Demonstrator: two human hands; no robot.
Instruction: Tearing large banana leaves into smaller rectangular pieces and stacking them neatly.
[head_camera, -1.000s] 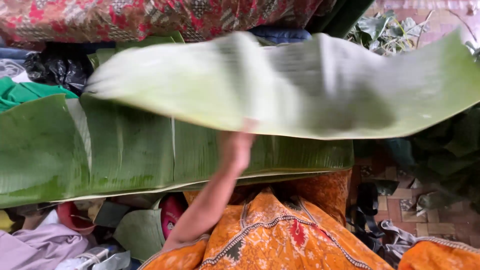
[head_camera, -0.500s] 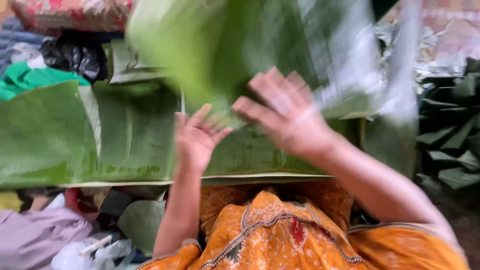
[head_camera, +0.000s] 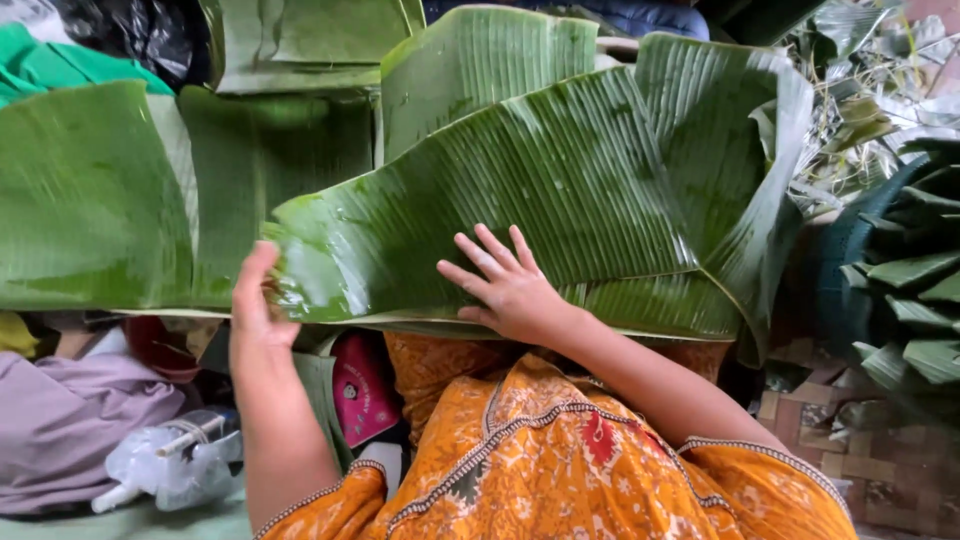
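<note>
Green, wet leaf (head_camera: 560, 200) lies under both hands: the right hand (head_camera: 510, 290) rests flat on its glossy face with fingers spread wide and gripping nothing, while the left hand (head_camera: 255, 310) curls its fingers loosely round the leaf's left end, thumb side up, in a light hold on the edge. This leaf lies slantwise across the lap, on top of a longer flat leaf (head_camera: 90, 200) that runs off to the left, and its right end curls upward just beside a stack of folded leaves (head_camera: 915, 290). More leaves (head_camera: 300, 40) are propped behind it. My judgement is that the ribbed blade could split along its veins if the left hand pulls while the right palm pins it (such leaves tear easily along the grain), and the wet sheen could let it slide off the lap toward the tiled floor (head_camera: 880, 450). Orange patterned cloth (head_camera: 560, 460) covers the knees below. As for containers, a clear plastic bag (head_camera: 170, 460) lies low on the left beside lilac cloth (head_camera: 70, 410); what it holds is hard to tell, perhaps a stick-like thing. A pink object (head_camera: 362, 385) sits beneath the leaf's edge.
</note>
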